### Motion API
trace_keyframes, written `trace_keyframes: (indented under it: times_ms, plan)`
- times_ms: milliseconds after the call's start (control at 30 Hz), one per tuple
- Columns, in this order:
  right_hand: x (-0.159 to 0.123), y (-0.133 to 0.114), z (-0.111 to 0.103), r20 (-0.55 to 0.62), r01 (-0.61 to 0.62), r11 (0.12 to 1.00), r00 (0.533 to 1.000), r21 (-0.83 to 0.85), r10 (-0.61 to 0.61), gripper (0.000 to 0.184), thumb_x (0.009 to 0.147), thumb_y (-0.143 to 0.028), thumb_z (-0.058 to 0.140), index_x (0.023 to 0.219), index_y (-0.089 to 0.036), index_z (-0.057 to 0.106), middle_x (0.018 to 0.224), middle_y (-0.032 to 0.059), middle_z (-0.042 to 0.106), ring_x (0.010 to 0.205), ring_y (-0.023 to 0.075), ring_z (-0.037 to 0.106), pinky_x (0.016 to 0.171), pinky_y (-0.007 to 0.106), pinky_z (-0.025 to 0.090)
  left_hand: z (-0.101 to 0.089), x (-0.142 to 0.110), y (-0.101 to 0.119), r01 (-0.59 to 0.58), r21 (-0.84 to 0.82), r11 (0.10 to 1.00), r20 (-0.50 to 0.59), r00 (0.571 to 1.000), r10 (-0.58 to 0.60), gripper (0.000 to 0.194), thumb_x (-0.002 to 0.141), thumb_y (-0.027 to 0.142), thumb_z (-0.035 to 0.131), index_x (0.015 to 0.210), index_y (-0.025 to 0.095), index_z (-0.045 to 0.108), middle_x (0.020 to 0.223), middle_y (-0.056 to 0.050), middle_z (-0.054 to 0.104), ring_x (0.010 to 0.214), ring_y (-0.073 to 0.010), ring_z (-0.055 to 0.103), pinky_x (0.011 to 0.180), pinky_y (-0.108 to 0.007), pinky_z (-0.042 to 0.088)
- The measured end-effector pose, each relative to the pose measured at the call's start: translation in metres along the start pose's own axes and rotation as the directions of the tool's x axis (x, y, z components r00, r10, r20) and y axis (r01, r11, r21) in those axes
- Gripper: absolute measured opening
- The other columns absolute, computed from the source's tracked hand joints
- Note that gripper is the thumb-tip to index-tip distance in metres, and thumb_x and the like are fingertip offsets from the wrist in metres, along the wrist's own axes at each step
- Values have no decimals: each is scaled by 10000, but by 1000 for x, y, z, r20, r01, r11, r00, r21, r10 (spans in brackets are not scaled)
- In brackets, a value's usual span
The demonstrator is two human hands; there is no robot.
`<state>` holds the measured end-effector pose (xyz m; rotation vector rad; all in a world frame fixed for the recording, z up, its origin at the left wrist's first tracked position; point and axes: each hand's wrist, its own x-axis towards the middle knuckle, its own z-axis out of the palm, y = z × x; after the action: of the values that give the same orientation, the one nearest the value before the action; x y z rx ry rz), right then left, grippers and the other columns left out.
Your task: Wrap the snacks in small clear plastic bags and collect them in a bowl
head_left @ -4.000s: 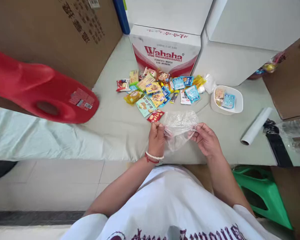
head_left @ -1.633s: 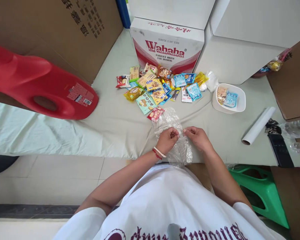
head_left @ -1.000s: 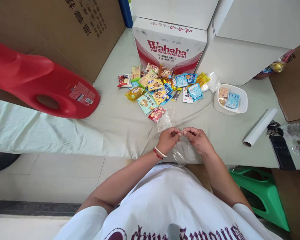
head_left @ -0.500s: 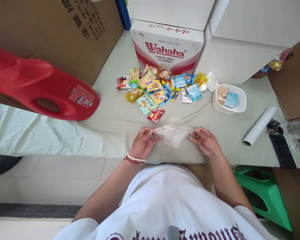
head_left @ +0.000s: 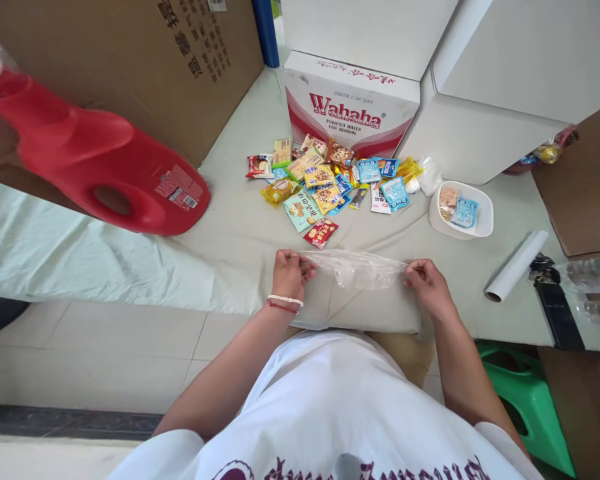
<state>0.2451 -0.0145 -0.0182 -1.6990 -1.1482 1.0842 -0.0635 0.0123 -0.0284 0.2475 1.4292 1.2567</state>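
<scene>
A clear plastic bag (head_left: 363, 270) is stretched sideways between my two hands, above the table's front part. My left hand (head_left: 291, 275) pinches its left end, with the fingers closed. At the other end, my right hand (head_left: 427, 283) grips the edge between thumb and fingers. Just beyond the bag lies a heap of small wrapped snacks; the nearest is a red packet (head_left: 321, 233), with a pale green packet (head_left: 303, 211) behind it. Whether anything is inside the bag is hard to see, but it looks thin and flat.
A red jug (head_left: 115, 167) stands at the left before a cardboard box (head_left: 130, 73). Behind the snacks is a Wahaba-style printed carton, the Wahaha box (head_left: 350, 110). To the right are a white tub (head_left: 486, 212) holding packets, a white roll (head_left: 517, 267), a black phone-like object (head_left: 559, 317) and plastic bottles (head_left: 587, 275).
My hands have moved farther apart, pulling the bag wider and tauter. The left hand has turned so its back shows more. The whole view has shifted slightly.
</scene>
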Motion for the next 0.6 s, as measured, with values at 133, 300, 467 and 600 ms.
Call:
trace_keyframes:
  times_ms: [133,300,467,600]
  plan:
    - [-11,-12,14,128,514,778,854,-362,-505,699,768,-568,788,1341,-270,523,1517,142,441,1421,327,412,1119,568,422,16,-4,-7,-50,129,990,43,998,45,94,974,227,450,912,242,380,724,84,564,428,-60,560,395,-154,353]
    - [15,-10,31,197,605,629,779,-489,-595,495,876,-519,695,1284,-252,609,1414,132,568,1343,320,475,1145,559,370,8,-5,-15,-95,241,966,280,960,25,98,928,235,493,882,235,407,654,96,527,401,-53,506,398,-161,320]
    - [64,-10,28,154,432,738,896,-518,-416,230,946,-356,531,990,-215,707,988,94,721,1018,282,624,961,479,494,-15,1,-15,-151,406,901,348,938,1,109,895,287,521,887,234,426,664,80,523,412,-82,489,426,-204,331]
    - [63,-42,26,55,476,578,801,-663,-596,264,950,-317,535,1106,-174,692,1107,147,676,1089,319,561,1000,515,449,-23,-5,-6,-458,626,631,233,882,410,194,799,171,556,986,200,513,884,-27,609,635,-151,590,644,-325,497]
